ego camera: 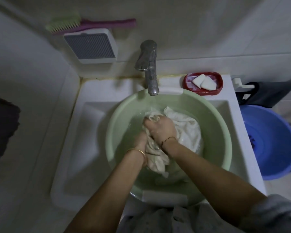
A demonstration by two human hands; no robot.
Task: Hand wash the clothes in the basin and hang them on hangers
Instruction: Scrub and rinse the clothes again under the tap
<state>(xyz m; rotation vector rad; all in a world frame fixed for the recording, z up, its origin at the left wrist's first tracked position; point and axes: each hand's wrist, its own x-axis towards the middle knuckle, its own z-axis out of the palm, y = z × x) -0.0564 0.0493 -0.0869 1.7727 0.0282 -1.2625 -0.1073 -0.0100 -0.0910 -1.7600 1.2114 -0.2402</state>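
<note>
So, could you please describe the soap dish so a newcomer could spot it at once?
Start at the metal faucet behind the green basin. Just right of it, on the white sink ledge, sits the red oval soap dish. It alone is red, holding two white soap pieces.

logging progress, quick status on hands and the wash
Both hands gripping the cream garment: left hand, right hand. Cream garment bunched in green basin, part in water. Nothing in the way.

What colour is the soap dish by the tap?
Red, holding white soap pieces; the soap dish shows in the head view.
</note>
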